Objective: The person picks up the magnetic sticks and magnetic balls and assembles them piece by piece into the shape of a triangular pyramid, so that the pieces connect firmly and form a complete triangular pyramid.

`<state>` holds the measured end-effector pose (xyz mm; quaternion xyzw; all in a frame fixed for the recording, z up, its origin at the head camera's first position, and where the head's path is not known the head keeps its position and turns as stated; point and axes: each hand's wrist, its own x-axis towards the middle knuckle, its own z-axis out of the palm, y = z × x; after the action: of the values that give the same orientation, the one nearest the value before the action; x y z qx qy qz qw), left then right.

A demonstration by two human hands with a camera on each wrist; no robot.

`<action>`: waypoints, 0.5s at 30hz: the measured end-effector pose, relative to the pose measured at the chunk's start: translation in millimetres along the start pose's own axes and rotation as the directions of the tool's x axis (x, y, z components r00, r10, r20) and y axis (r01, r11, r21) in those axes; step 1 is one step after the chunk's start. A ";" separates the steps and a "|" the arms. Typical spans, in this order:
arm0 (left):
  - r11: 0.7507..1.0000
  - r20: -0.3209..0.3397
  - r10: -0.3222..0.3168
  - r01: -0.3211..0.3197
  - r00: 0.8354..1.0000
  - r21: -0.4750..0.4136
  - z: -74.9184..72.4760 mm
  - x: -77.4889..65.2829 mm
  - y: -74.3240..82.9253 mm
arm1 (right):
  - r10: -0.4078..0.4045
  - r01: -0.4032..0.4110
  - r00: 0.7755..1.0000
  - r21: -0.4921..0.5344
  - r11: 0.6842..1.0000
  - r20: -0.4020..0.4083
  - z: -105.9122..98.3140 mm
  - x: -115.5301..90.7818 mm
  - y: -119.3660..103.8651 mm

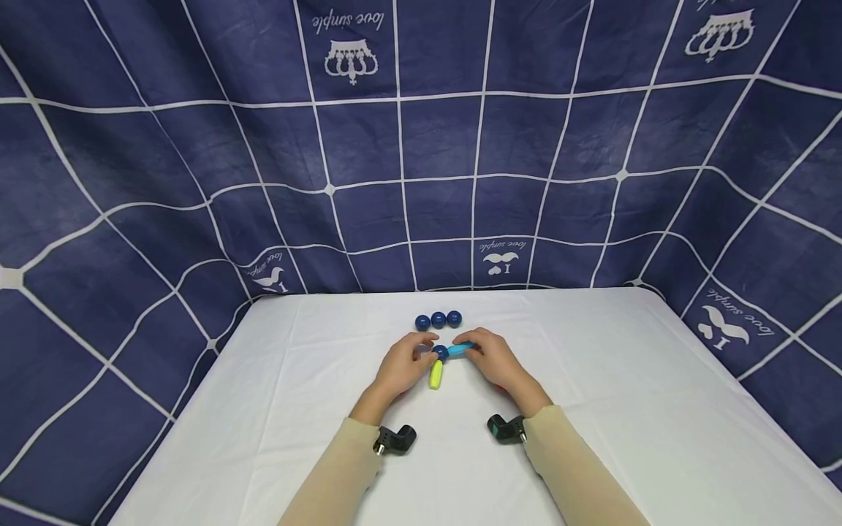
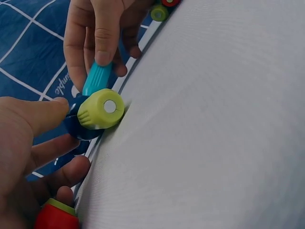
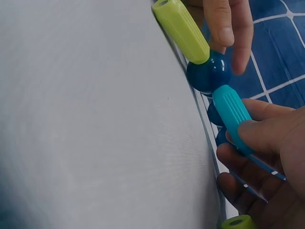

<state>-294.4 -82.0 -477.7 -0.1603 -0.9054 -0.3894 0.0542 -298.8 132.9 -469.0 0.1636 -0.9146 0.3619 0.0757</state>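
Note:
My left hand [image 1: 403,364] pinches a dark blue ball [image 3: 209,72] between thumb and fingers. A short, ribbed, yellow-green toy building stick [image 1: 435,375] joins the ball and points toward me, with a round silvery disc in its near end. On the ball's right side sits a light blue stick [image 3: 232,117] of the same kind. My right hand [image 1: 495,358] grips that stick between thumb and fingers near its outer end. In the left wrist view the yellow-green stick hides part of the ball.
Three dark blue balls [image 1: 438,319] stand in a row just beyond the hands on the white-covered table [image 1: 316,329]. A red piece with a green top [image 2: 56,217] lies by the left hand. Green and red pieces [image 2: 159,13] lie by the right. A blue checked curtain [image 1: 441,139] hangs behind.

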 end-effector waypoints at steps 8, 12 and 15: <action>0.999 0.050 0.001 -0.003 0.999 0.038 -1.3 0.0 0.3 | -0.005 0.005 1.000 -0.014 1.000 -0.003 1.8 0.3 -1.7; 1.000 0.047 -0.014 0.012 0.999 0.027 -0.8 -0.1 0.7 | -0.005 0.005 1.000 -0.020 1.000 -0.002 2.0 0.4 -1.3; 1.000 0.047 -0.020 0.019 0.999 0.023 -0.6 -0.2 0.8 | -0.004 0.004 1.000 -0.018 1.000 -0.004 2.3 0.3 -0.9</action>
<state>-293.9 -82.0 -476.7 -0.1602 -0.9122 -0.3758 0.0308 -298.8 130.6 -470.1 0.1641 -0.9173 0.3540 0.0797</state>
